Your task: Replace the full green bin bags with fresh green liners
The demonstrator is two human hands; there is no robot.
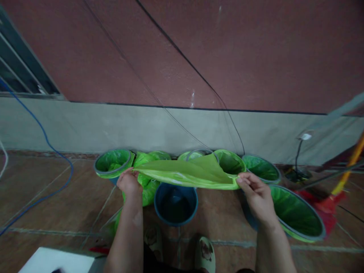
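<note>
A bright green plastic bag (187, 172) is stretched sideways in front of me. My left hand (130, 182) pinches one end of it, and my right hand (257, 195) grips the opposite corner. Below the bag, on the tiled floor, stands a blue bucket (176, 204) with no liner showing. Part of its far rim is hidden by the bag. Beyond my left hand is a bin (113, 161) lined with green plastic. To the right of my right hand sits a larger lined bin (297, 212).
More green-lined bins (263, 168) line the wall, beside heaped green bags (153, 157). A blue cable (45, 132) crosses the floor at left. At right are a yellow handle (348, 170) and red plastic (327, 208). A white box (58, 261) is at lower left.
</note>
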